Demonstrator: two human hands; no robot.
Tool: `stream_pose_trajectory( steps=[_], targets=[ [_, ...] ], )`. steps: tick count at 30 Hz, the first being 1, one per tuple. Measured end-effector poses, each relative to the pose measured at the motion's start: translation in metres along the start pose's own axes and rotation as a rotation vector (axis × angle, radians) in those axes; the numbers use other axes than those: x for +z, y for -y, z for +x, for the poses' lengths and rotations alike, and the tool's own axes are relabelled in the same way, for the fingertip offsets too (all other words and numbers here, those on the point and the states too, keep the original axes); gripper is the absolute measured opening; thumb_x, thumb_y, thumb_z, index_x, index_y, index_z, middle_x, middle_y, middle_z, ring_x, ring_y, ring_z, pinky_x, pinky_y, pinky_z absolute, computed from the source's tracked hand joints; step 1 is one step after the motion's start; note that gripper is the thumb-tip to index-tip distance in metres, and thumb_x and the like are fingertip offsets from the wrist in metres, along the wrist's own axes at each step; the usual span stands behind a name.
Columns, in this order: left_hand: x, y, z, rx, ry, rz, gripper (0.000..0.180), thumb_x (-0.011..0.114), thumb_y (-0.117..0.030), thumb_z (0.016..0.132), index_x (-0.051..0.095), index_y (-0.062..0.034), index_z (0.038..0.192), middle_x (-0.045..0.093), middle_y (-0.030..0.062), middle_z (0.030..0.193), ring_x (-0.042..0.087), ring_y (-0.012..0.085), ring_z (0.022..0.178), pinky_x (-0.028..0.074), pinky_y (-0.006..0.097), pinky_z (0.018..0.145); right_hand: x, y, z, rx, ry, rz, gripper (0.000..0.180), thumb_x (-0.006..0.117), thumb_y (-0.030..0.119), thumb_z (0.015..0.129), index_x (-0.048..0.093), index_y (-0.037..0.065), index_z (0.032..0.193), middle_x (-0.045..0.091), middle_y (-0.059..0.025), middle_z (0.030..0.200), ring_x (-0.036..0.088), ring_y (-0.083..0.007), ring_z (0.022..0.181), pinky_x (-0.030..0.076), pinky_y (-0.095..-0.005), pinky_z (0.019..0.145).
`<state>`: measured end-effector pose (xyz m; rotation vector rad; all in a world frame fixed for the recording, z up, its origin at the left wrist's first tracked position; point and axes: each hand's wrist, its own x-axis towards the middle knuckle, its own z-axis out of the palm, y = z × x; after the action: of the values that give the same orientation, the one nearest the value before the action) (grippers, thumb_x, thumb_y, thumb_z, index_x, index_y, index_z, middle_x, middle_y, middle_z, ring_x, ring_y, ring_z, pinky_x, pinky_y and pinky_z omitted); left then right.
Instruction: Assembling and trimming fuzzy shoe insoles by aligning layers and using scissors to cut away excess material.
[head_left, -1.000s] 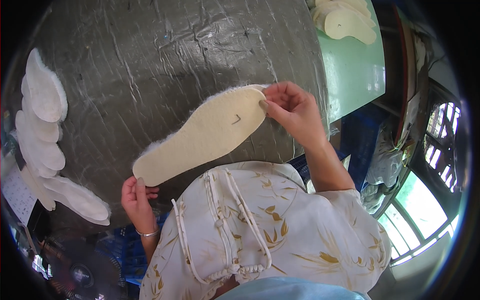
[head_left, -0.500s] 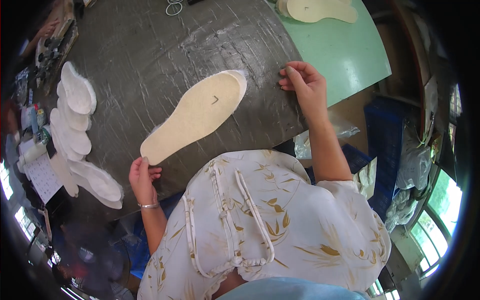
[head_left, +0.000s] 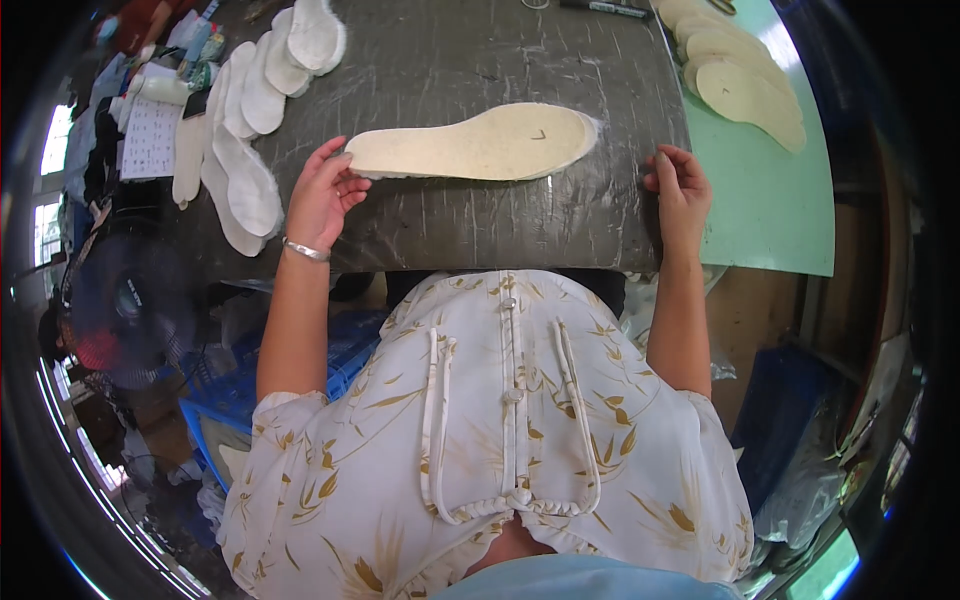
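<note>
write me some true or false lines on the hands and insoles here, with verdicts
The left hand pinches the narrow end of the fleece-lined insole. True.
The wide end is also held. False: the right hand is apart from it.
Its fluffy side faces up. False: the smooth cream side, bearing an angular mark, does.
More cream insoles lie on the green tabletop. True.
A bracelet is on the right wrist. False: the silver bangle circles the left.
</note>
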<state>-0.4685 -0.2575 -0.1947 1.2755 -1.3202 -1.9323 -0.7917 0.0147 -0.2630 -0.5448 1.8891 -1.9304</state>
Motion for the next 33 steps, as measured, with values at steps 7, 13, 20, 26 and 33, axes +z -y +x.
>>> stream_pose_trajectory(
  steps=[7, 13, 20, 26, 33],
  targets=[
    [0.019, -0.033, 0.003, 0.082, 0.099, -0.061, 0.046, 0.059, -0.015, 0.087, 0.042, -0.0026, 0.128, 0.059, 0.0076, 0.090, 0.061, 0.0148, 0.070, 0.051, 0.026, 0.058, -0.003, -0.005, -0.001, -0.021, 0.019, -0.005, 0.018, 0.060, 0.010, 0.090, 0.062, -0.002, 0.103, 0.065, -0.0061, 0.085, 0.057, -0.0068, 0.064, 0.047, -0.0189, 0.058],
    [0.037, -0.052, 0.011, 0.137, 0.096, -0.053, 0.036, 0.057, -0.013, 0.088, 0.049, -0.0051, 0.122, 0.058, 0.0035, 0.083, 0.060, 0.0131, 0.069, 0.048, 0.026, 0.059, 0.013, 0.006, -0.010, -0.169, 0.127, -0.279, 0.019, 0.066, 0.009, 0.084, 0.063, 0.000, 0.101, 0.065, -0.0046, 0.086, 0.060, -0.0107, 0.075, 0.048, -0.0236, 0.067],
    [0.084, -0.103, 0.001, 0.213, 0.183, -0.064, 0.033, 0.058, -0.010, 0.085, 0.050, -0.0030, 0.116, 0.058, 0.0048, 0.078, 0.061, 0.0148, 0.064, 0.050, 0.027, 0.056, 0.142, 0.098, -0.027, -0.824, 0.329, -0.595, 0.072, 0.081, 0.027, 0.066, 0.046, 0.003, 0.125, 0.057, -0.0160, 0.115, 0.056, -0.0340, 0.102, 0.045, -0.0425, 0.086],
    [0.118, -0.134, -0.003, 0.315, 0.238, -0.066, 0.035, 0.060, -0.011, 0.083, 0.047, -0.0016, 0.114, 0.059, 0.0066, 0.077, 0.062, 0.0155, 0.061, 0.051, 0.026, 0.053, 0.193, 0.138, 0.009, -0.668, 0.249, -0.450, 0.054, 0.068, 0.015, 0.074, 0.047, 0.004, 0.122, 0.065, -0.0122, 0.094, 0.063, -0.0327, 0.086, 0.049, -0.0422, 0.073],
    [0.103, -0.140, 0.029, 0.657, 0.290, 0.176, 0.055, 0.064, -0.020, 0.088, 0.041, -0.0012, 0.134, 0.053, 0.0090, 0.118, 0.054, 0.0160, 0.106, 0.045, 0.030, 0.090, 0.184, 0.184, 0.078, -0.432, 0.455, 0.001, 0.038, 0.058, 0.006, 0.081, 0.052, -0.001, 0.118, 0.067, -0.0073, 0.094, 0.063, -0.0127, 0.082, 0.048, -0.0273, 0.073]
  ],
)
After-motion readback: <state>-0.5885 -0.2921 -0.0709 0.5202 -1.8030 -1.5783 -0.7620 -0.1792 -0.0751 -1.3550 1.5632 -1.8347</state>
